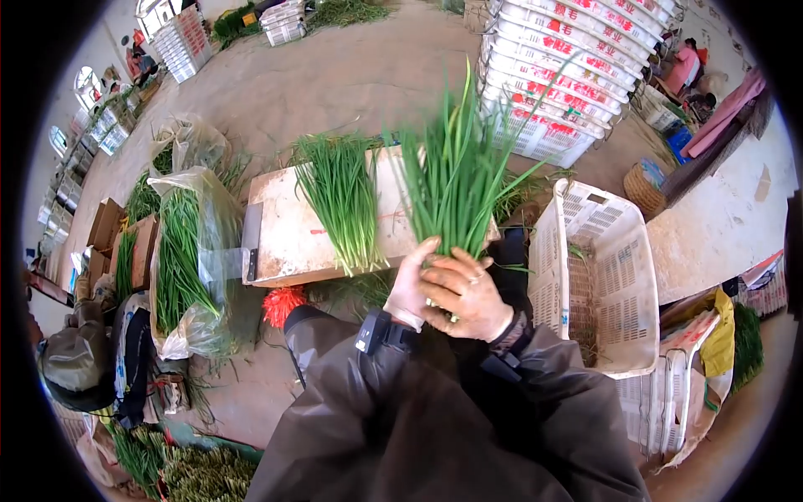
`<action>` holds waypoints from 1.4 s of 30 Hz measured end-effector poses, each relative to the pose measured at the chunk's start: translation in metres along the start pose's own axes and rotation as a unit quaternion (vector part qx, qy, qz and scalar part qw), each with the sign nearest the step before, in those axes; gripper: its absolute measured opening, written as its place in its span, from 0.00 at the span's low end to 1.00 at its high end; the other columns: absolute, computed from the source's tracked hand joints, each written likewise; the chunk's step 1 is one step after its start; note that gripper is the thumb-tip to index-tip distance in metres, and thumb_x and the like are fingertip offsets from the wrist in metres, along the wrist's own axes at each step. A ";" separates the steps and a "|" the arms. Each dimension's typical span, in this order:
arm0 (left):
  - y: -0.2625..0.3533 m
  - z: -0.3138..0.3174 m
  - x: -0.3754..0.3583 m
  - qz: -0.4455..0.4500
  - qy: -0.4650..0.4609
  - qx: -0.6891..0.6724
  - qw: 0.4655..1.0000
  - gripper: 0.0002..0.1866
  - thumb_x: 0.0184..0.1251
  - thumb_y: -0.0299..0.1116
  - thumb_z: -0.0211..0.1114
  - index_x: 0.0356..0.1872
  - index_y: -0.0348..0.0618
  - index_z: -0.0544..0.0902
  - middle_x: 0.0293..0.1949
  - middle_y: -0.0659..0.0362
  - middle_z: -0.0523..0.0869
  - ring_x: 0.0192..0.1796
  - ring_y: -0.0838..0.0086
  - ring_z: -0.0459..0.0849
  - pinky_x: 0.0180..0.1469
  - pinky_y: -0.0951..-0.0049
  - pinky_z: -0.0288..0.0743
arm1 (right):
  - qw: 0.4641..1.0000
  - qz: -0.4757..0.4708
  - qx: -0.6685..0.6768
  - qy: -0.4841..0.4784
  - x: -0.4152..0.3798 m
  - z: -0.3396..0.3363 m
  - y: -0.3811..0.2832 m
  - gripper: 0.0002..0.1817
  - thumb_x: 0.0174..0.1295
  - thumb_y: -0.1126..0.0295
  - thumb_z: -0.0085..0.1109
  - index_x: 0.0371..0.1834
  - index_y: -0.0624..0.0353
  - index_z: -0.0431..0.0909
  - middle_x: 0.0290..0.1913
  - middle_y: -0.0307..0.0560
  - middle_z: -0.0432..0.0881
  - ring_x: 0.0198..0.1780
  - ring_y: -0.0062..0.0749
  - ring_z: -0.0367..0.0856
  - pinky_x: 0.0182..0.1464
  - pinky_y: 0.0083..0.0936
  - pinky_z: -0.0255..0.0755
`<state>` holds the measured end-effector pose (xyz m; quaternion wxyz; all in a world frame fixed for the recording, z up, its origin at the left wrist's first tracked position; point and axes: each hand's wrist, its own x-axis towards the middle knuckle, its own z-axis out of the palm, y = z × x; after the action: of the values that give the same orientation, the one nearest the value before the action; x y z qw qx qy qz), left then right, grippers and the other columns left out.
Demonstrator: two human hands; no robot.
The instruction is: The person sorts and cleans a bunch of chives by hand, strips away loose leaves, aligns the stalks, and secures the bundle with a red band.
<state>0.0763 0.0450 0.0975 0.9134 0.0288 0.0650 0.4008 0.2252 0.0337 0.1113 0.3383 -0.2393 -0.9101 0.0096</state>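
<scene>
Both of my hands are closed around the lower end of a bunch of garlic chives point(456, 184), its green leaves fanning upward, slightly blurred at the tips. My left hand point(408, 283) grips the stalks from the left side. Over them from the right, the fingers of my right hand point(470, 294) are wrapped, with a ring showing on one finger. Just beyond my hands is a low wooden board point(280, 226), where a second pile of chives point(341, 201) lies. A knife point(252, 243) rests at the board's left end. Red ties point(284, 306) hang below its front edge.
To my right stands a white plastic basket point(615, 335) with scraps inside. Tall stacked white crates point(577, 75) rise behind the board. A clear plastic bag point(209, 243) of chives is at left, beside a seated person point(79, 351). More people are in the background.
</scene>
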 end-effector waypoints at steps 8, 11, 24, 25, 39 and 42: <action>-0.020 -0.218 0.003 0.092 0.219 0.000 0.971 0.27 0.79 0.53 0.59 0.60 0.36 0.81 0.55 0.49 0.87 0.57 0.58 0.86 0.64 0.53 0.79 | 0.875 0.293 0.376 -0.080 -0.090 0.108 0.026 0.23 0.65 0.57 0.72 0.58 0.58 0.83 0.61 0.55 0.84 0.66 0.50 0.81 0.70 0.40 0.72; -0.015 -0.211 0.002 0.059 0.164 0.005 0.985 0.28 0.80 0.52 0.58 0.63 0.37 0.79 0.57 0.48 0.87 0.58 0.54 0.86 0.64 0.48 0.79 | 0.834 0.339 0.435 0.026 -0.094 0.105 0.022 0.16 0.67 0.67 0.70 0.56 0.60 0.84 0.54 0.52 0.88 0.56 0.39 0.88 0.58 0.31 0.80; -0.021 -0.186 -0.004 0.071 0.252 0.053 0.964 0.31 0.81 0.59 0.50 0.68 0.45 0.78 0.62 0.51 0.86 0.59 0.53 0.86 0.56 0.41 0.81 | 0.618 0.634 0.457 0.087 -0.152 0.169 0.054 0.28 0.75 0.54 0.63 0.64 0.71 0.76 0.56 0.54 0.86 0.57 0.35 0.83 0.60 0.29 0.74; -0.021 -0.187 -0.004 0.069 0.250 0.062 0.964 0.29 0.81 0.57 0.52 0.68 0.46 0.78 0.61 0.52 0.87 0.59 0.55 0.87 0.55 0.42 0.82 | 0.624 0.619 0.470 0.081 -0.151 0.173 0.056 0.30 0.75 0.56 0.64 0.67 0.72 0.74 0.59 0.56 0.84 0.59 0.36 0.82 0.61 0.29 0.74; -0.035 -0.198 0.010 0.136 0.212 0.044 0.967 0.22 0.78 0.34 0.58 0.68 0.37 0.76 0.61 0.51 0.86 0.61 0.59 0.85 0.67 0.56 0.78 | 0.629 0.596 0.472 0.165 -0.120 0.173 0.083 0.17 0.73 0.69 0.59 0.58 0.70 0.79 0.48 0.49 0.89 0.47 0.30 0.85 0.52 0.28 0.78; -0.032 -0.200 0.016 0.117 0.196 -0.053 0.972 0.26 0.76 0.37 0.56 0.71 0.35 0.73 0.67 0.47 0.82 0.68 0.51 0.80 0.74 0.47 0.70 | 0.628 0.602 0.474 0.139 -0.114 0.167 0.098 0.16 0.74 0.69 0.59 0.57 0.70 0.80 0.49 0.47 0.89 0.47 0.28 0.84 0.52 0.27 0.78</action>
<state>0.0820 0.0346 -0.1053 0.8296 -0.0916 0.2175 0.5061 0.2385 0.0945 -0.1051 0.4462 -0.5387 -0.3760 0.6077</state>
